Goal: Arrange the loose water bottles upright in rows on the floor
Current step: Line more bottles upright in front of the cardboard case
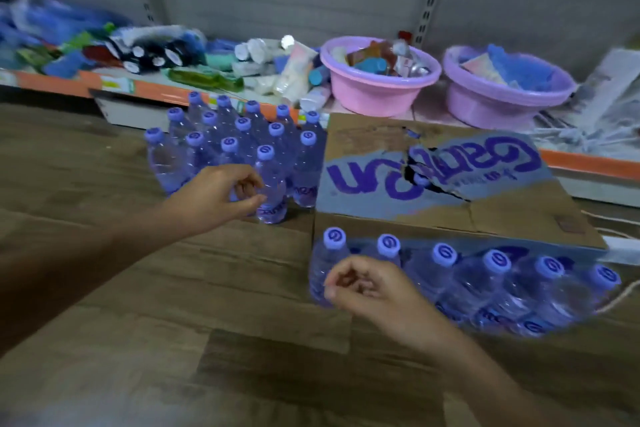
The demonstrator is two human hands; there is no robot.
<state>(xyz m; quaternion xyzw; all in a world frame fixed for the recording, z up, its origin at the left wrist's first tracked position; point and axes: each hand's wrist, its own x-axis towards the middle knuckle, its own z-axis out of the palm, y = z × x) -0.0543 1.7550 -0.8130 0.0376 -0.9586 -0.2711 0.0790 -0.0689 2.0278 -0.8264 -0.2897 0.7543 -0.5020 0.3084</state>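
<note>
Clear water bottles with purple caps stand upright in a block of rows (239,146) on the wood floor, left of a cardboard box (450,191). The frontmost bottle (272,184) stands alone at the block's near edge. My left hand (221,192) is at its left side, fingers loosely curled and apart, tips touching the bottle but not wrapped around it. A second row of bottles (485,284) stands in front of the box. My right hand (367,288) hovers in front of that row's leftmost bottle (329,253), fingers curled in with nothing visible in them.
The box has a torn top with purple lettering. Behind it runs a low shelf edge (156,90) piled with packaged goods, and two pink basins (377,87) (502,97) full of items. A string (620,295) lies at the right. Bare wood floor (173,288) spreads at the near left.
</note>
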